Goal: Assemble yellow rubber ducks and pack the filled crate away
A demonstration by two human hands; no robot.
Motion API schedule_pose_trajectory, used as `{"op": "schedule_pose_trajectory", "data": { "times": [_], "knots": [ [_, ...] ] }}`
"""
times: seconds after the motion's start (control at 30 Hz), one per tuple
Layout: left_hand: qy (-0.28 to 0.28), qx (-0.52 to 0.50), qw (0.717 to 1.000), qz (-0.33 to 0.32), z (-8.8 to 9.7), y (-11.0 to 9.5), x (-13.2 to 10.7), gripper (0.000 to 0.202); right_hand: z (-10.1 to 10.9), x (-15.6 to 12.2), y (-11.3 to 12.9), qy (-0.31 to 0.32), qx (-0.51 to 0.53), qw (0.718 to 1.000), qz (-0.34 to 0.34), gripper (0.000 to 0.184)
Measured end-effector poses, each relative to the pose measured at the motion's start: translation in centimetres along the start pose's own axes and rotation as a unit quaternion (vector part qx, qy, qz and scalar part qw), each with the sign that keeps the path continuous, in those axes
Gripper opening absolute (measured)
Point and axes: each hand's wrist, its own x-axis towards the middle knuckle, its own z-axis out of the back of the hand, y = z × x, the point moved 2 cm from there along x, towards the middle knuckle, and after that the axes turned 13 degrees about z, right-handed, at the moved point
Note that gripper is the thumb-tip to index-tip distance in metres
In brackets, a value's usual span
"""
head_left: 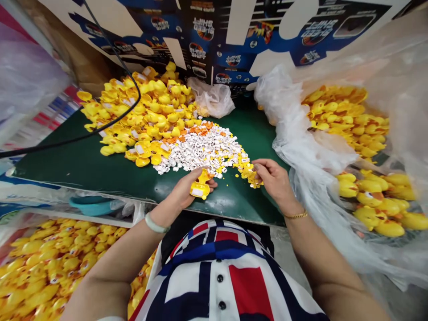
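Carton (234, 40) reading SPEED SHIFT, left hand (183, 191) gripping duck shell (200, 186)

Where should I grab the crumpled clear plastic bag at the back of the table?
Pinch the crumpled clear plastic bag by its loose folds on the right side, coming in with your right hand across the green table. The folds give an easy hold, and the heap of yellow duck parts crowds its left side.

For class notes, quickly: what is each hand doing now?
Left hand: closed, holding a yellow rubber duck.
Right hand: pinched closed; anything held is too small to tell.
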Motion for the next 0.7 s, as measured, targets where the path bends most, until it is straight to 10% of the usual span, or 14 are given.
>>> {"op": "schedule_pose_trajectory", "data": {
  "times": [0.2,0.47,0.7],
  "knots": [
    [-0.076,-0.023,0.989,-0.122,-0.7,-1.8,3.2,0.039,-0.4,-4.9,-0.1,0.088,-0.219,0.959,0.155,0.022],
    [-0.005,-0.032,0.994,-0.103,0.4,-3.1,3.5,0.040,-3.7,-2.2,0.5,0.222,-0.451,0.838,0.214,0.022],
    [0.046,-0.031,0.995,-0.084,1.0,-3.9,4.5,0.044,-5.1,-1.0,-0.5,0.224,-0.460,0.832,0.216,0.022]
  ]
}}
